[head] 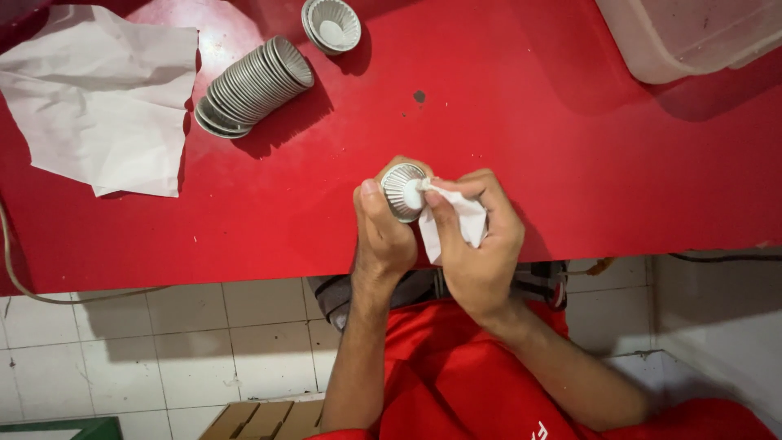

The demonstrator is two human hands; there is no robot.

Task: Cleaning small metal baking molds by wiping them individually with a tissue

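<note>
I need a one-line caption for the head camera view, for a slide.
Left hand holds a small fluted metal cup while right hand presses white paper into it, above a red table.

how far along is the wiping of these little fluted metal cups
Done or waiting, I cannot tell: a tipped stack of cups and a single cup lie on the red table. In hand: left hand holds one cup, right hand presses white paper inside.

Bare red table [529, 122] between cup stack [252, 85] and tub [684, 37]
</note>
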